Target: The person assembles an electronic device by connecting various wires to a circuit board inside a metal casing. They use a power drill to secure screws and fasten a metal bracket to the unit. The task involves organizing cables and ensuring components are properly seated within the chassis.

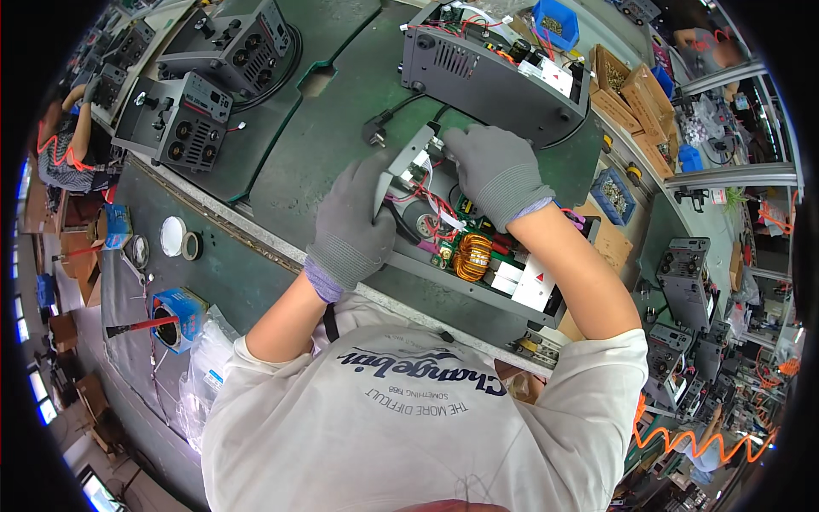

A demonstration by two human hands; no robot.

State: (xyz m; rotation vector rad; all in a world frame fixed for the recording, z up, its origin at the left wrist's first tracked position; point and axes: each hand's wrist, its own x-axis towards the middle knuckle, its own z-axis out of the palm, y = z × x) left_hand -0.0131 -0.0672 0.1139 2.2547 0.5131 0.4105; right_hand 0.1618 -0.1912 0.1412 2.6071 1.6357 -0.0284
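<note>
My left hand point(354, 224), in a grey knitted glove, is closed around the near side of a grey metal panel point(399, 165) that is tilted up at the end of an opened machine housing point(465, 286). My right hand point(502, 169), gloved alike, has its fingers curled together at the panel's far end; what they pinch is hidden. Red, white and black wires point(439, 209) run from behind the panel into the housing. Inside sit a copper-wound ring coil point(472, 258), circuit boards and a white plate point(534, 286). A black power plug point(375, 131) lies just beyond the panel.
Another opened grey machine point(495, 72) stands ahead, and two assembled ones point(179, 124) stand far left. Blue bins point(554, 24) and cardboard boxes point(648, 98) of small parts line the right. Tape rolls point(192, 246) and a blue can with a brush point(177, 320) are at left.
</note>
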